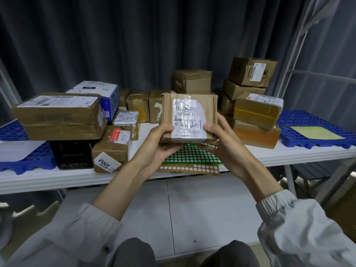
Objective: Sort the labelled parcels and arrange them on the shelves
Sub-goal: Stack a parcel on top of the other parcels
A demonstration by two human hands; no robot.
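At the centre of the frame you hold a small parcel (189,117) above the table (289,157), its label (187,120) facing you. Your left hand (159,147) grips its lower left corner, thumb on the front; your right hand (221,141) grips the lower right. More parcels (57,116) crowd the table behind.

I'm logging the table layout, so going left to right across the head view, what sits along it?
Left blue pallet → large flat box → black box → held parcel → box stack → right blue pallet with yellow sheet.
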